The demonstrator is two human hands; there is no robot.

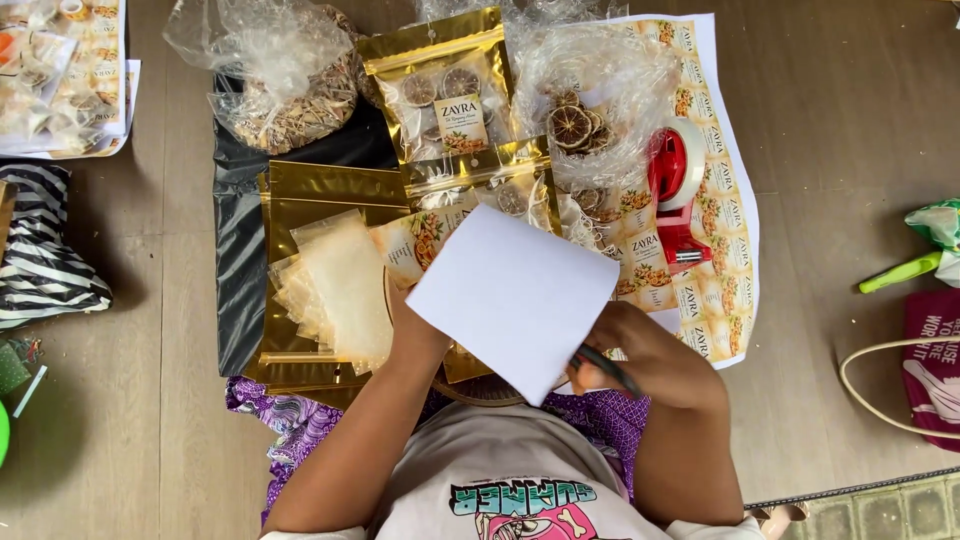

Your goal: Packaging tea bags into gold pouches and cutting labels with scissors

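Your left hand is mostly hidden behind a white sheet of paper, gripping its left edge and holding it tilted above your lap. Your right hand sits at the sheet's lower right corner, fingers closed around dark scissors — whether the blades are open or shut you cannot tell from here. The paper floats over a spread of gold pouches on the wooden floor, with a stack of small clear bags just beside your left wrist. Beyond the sheet lie a filled gold pouch of dried citrus slices, a printed label sheet and a red tape dispenser resting on those labels — well apart from both hands.
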